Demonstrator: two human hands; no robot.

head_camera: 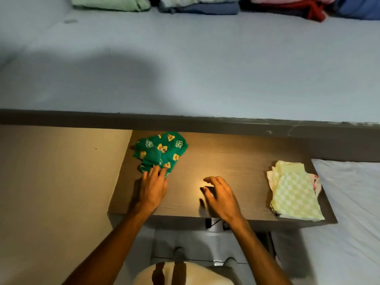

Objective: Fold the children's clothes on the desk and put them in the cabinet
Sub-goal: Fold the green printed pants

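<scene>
On the brown wooden desk [236, 161], the left hand [153, 189] rests spread fingers on the crumpled green cartoon-print garment [161, 151]; the right hand [221, 197] hovers beside it, open and empty.

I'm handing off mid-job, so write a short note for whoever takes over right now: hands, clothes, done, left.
Left hand: open, fingertips on the crumpled green printed garment at the desk's far left.
Right hand: open, empty, hovering over mid-desk.
Done: a folded stack topped by a green checked piece sits at the desk's right end.
Left: fold the green garment, then move the clothes to the cabinet, which is not in view.
</scene>
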